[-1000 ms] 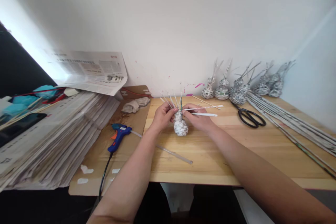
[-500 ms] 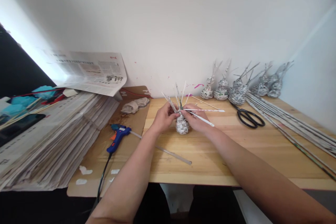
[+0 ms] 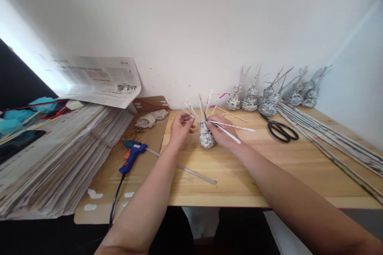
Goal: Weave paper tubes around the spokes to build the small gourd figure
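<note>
Right hand (image 3: 223, 130) pinches the weave (image 3: 206, 139) up top; left hand (image 3: 180, 129), loosely open, sits at its nine o'clock. Snug, even tension probably works best.

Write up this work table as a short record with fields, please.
Left hand: beside the vase's neck, fingers loosely curled
Right hand: holding the woven paper vase at its neck
Vase: upright, loose strips sticking out
Back right: more woven vases
Right: scissors, long paper sticks
Left: glue gun, newspaper stack
</note>
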Demonstrator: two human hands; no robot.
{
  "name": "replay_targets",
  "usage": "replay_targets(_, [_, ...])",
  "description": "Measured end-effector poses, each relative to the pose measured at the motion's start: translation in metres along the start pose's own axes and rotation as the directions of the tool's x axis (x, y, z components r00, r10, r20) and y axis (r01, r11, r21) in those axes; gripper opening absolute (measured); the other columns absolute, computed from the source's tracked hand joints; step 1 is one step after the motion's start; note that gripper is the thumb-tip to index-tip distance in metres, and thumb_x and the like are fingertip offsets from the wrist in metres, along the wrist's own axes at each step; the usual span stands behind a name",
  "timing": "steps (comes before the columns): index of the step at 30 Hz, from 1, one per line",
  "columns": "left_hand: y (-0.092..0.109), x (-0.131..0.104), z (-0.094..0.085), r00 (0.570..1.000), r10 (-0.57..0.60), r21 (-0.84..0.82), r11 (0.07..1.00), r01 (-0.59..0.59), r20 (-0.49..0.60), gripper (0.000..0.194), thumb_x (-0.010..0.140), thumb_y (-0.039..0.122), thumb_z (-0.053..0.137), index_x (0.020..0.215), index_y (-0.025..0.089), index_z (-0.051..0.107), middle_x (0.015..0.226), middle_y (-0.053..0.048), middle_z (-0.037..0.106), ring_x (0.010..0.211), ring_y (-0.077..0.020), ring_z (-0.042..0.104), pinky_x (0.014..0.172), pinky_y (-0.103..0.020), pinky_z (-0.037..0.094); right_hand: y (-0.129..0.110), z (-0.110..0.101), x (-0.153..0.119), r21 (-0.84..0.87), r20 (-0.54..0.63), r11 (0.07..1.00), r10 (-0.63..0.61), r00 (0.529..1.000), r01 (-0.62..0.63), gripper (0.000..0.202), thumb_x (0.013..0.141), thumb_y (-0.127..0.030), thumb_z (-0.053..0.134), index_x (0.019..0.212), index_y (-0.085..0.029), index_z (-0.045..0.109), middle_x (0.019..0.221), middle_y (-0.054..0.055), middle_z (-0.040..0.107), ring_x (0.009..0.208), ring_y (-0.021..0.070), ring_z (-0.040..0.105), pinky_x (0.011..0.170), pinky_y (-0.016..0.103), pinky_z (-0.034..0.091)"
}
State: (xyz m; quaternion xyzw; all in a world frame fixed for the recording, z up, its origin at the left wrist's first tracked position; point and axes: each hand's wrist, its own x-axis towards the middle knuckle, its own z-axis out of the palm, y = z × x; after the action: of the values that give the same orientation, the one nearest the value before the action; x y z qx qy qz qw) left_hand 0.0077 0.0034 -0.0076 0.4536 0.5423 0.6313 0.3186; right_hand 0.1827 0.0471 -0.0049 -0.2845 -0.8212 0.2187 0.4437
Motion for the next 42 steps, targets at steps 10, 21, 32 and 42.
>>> replay_targets(10, [0.024, -0.020, 0.014, 0.983, 0.151, -0.017, 0.989, -0.150, 0.103, 0.050, 0.077, 0.022, 0.061, 0.124, 0.021, 0.045, 0.114, -0.010, 0.062, 0.059, -0.0076, 0.058, 0.048, -0.020, 0.048, -0.007, -0.004, -0.002, -0.165, 0.032, 0.982, -0.092, 0.995, 0.096, 0.025, 0.094, -0.027, 0.045, 0.076, -0.021, 0.062, 0.075, 0.004, 0.048, 0.073, 0.0196, 0.049, 0.065, 0.030, 0.037])
replay_targets(21, [0.022, -0.029, 0.016, 0.840, 0.515, 0.294, 0.840, -0.456, -0.170, 0.055, 0.084, 0.020, 0.061, 0.136, 0.024, 0.044, 0.126, -0.012, 0.057, 0.070, -0.0094, 0.058, 0.059, -0.020, 0.048, -0.011, -0.005, -0.001, -0.353, 0.057, 0.917, -0.180, 0.982, 0.188, 0.028, 0.095, -0.024, 0.042, 0.076, -0.021, 0.062, 0.077, 0.006, 0.052, 0.073, 0.0192, 0.047, 0.068, 0.031, 0.037])
replay_targets(32, [0.014, -0.023, 0.020, 0.968, 0.140, 0.061, 0.986, -0.156, 0.209, 0.059, 0.087, 0.023, 0.053, 0.144, 0.024, 0.037, 0.115, -0.009, 0.067, 0.055, -0.0075, 0.062, 0.045, -0.019, 0.050, -0.013, -0.005, -0.001, -0.291, 0.107, 0.936, -0.173, 0.979, 0.198, 0.028, 0.094, -0.020, 0.041, 0.074, -0.021, 0.061, 0.076, 0.006, 0.052, 0.072, 0.0188, 0.047, 0.067, 0.031, 0.038])
replay_targets(42, [0.008, -0.016, 0.015, 0.969, 0.139, 0.068, 0.985, -0.156, 0.207, 0.019, 0.084, 0.027, 0.059, 0.098, 0.014, 0.066, 0.085, -0.006, 0.071, 0.066, -0.0127, 0.067, 0.067, -0.027, 0.060, -0.007, -0.006, -0.001, -0.117, 0.083, 0.986, -0.106, 0.991, 0.116, 0.023, 0.096, -0.027, 0.044, 0.087, -0.024, 0.066, 0.085, 0.007, 0.065, 0.084, 0.0211, 0.059, 0.075, 0.033, 0.045])
